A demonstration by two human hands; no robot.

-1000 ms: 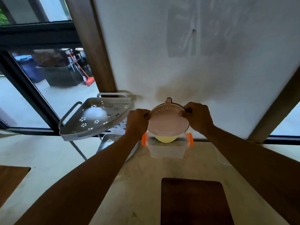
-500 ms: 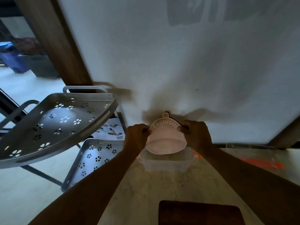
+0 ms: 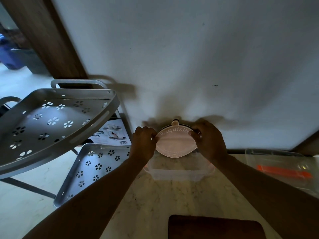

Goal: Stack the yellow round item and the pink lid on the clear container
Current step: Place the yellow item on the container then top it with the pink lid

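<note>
A round pink lid [image 3: 174, 143] with the word "Exquisite" and a small tab at its far edge is held over the far part of the clear container [image 3: 176, 171]. My left hand [image 3: 143, 144] pinches the lid's left rim and my right hand [image 3: 209, 140] pinches its right rim. The clear rectangular container sits on the marble counter [image 3: 172, 195] against the wall, with orange clips at its ends mostly hidden by my wrists. The yellow round item is not visible; the lid hides whatever lies under it.
A grey perforated corner shelf rack [image 3: 57, 116] stands left of the counter, its lower tier [image 3: 96, 163] close to my left arm. A clear lid with an orange strip [image 3: 283, 171] lies at the right. A dark wooden board [image 3: 215, 226] sits near the front edge.
The view has shifted closer and lower. The lid stays in both hands over the container. The yellow item seen beneath the lid one second ago is now out of sight.
</note>
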